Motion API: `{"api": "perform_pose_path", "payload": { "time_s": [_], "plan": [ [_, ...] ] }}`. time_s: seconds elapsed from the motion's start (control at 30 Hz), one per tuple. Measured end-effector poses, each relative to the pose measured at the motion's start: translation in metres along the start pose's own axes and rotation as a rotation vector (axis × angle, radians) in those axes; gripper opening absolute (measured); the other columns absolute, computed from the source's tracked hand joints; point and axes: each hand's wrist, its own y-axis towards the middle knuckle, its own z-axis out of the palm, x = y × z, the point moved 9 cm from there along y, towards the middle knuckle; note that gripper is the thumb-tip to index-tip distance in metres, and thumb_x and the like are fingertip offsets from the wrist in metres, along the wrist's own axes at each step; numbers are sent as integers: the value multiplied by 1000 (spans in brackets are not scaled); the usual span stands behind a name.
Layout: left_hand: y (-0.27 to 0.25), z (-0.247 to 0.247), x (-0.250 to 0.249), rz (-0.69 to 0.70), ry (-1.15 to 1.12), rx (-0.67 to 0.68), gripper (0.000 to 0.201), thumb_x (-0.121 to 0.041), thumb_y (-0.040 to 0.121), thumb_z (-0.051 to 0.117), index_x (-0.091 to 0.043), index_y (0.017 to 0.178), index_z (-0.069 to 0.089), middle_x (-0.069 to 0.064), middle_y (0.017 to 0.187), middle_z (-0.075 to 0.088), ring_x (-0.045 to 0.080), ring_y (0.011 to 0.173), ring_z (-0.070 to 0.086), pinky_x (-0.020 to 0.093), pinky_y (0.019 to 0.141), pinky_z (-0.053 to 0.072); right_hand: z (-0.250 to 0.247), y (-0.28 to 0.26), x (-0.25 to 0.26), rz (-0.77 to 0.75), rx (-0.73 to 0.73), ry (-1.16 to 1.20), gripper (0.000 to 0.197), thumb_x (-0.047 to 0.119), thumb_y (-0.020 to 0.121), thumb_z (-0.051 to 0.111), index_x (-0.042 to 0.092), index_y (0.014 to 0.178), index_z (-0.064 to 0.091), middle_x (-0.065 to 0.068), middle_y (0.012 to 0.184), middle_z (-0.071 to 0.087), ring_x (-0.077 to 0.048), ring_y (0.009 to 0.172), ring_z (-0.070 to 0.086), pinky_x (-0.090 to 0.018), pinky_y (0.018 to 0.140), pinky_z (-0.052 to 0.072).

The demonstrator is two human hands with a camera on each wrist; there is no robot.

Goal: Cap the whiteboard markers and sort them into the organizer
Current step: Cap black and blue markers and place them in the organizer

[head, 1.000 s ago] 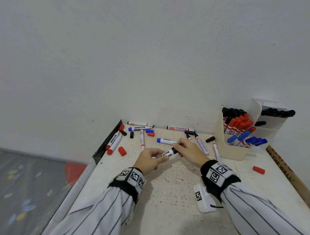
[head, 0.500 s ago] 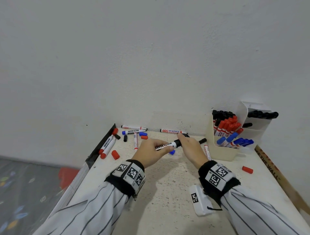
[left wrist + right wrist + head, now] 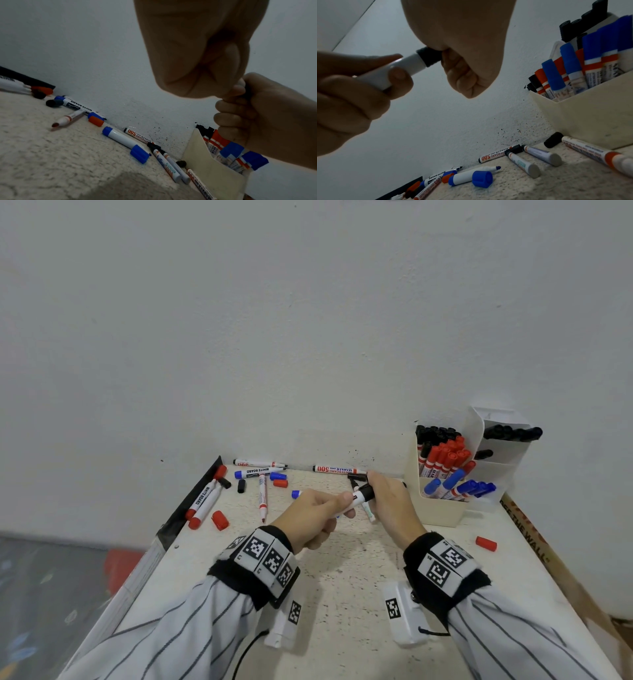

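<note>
The left hand [image 3: 310,517] is gripping the white barrel of a black marker [image 3: 399,67], fingers and thumb curled round it, holding it above the middle of the table [image 3: 342,594]. The right hand [image 3: 390,501] is pinching the black cap [image 3: 429,56] at the marker's right end, remaining fingers folded into the palm; the cap appears seated, though whether it has clicked home cannot be told. The organizer [image 3: 435,508] is standing at the far right against the wall, with black, red and blue markers grouped inside. Several uncapped markers and loose caps, including 1 red cap [image 3: 485,543] near the right edge, are lying scattered on the table. The marker is likely light, rigid and smooth-sided, so gripping mid-barrel while pushing straight along its axis should work best; the felt tip is the fragile part.
</note>
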Motion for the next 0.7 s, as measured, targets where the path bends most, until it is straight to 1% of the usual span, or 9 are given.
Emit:
{"api": "perform_pose_path", "payload": {
  "time_s": [0.1,0.2,0.3,0.37,0.43,0.5,0.6,0.63,0.7],
  "plan": [
    [-2,6,2,-43,-37,30,38,-43,94,46,-13,76,61,-10,40,31,6,33,19,12,36,18,-1,0,1,-44,25,27,39,20,99,36,16,61,35,2,52,28,-5,41,25,-19,42,22],
    [-2,10,0,-65,-40,36,38,-44,94,47,-14,75,60,-9,40,31,6,32,20,12,36,17,-3,-1,-2,-66,41,78,39,16,100,32,15,62,37,3,52,29,-4,41,27,-18,42,24],
    [-1,15,0,-61,-43,22,38,-44,94,47,-14,74,60,-9,40,32,6,31,21,12,36,18,-8,1,-5,-72,27,90,39,16,101,31,15,62,37,2,52,30,-6,44,28,-21,44,24],
    [0,16,-3,-12,3,-4,38,-42,94,47,-14,73,61,-9,38,33,6,31,23,13,36,20,-11,3,-7,-88,8,33,38,21,100,34,16,63,38,2,54,30,-8,46,28,-23,47,25],
    [1,14,-11,66,129,-52,37,-41,94,48,-16,71,62,-8,39,35,6,31,25,15,37,23,-13,6,-12,-77,2,-24,37,24,99,34,17,64,39,3,54,30,-8,47,27,-25,48,24],
    [1,11,-21,152,322,-118,34,-41,93,50,-18,71,64,-5,45,38,6,36,29,17,40,26,-15,7,-19,-36,2,-57,37,23,100,33,16,64,40,3,52,31,-7,45,28,-26,48,23],
    [0,12,-31,268,559,-174,35,-41,92,52,-14,74,66,-2,53,41,7,43,29,16,42,21,-16,7,-26,15,13,-47,41,23,98,33,19,59,41,11,41,31,-4,36,29,-24,46,23],
    [-1,14,-34,297,621,-178,37,-41,93,51,-12,73,64,-2,52,40,8,44,29,17,43,21,-17,6,-27,29,17,-47,41,23,98,33,19,58,40,12,39,31,-4,34,29,-23,45,23],
    [-1,17,-37,344,741,-185,36,-41,93,49,-15,69,56,-4,50,38,9,45,32,21,45,23,-17,6,-28,49,19,-49,40,24,98,32,18,58,38,11,42,30,-5,35,29,-24,46,22]
  ]
}}
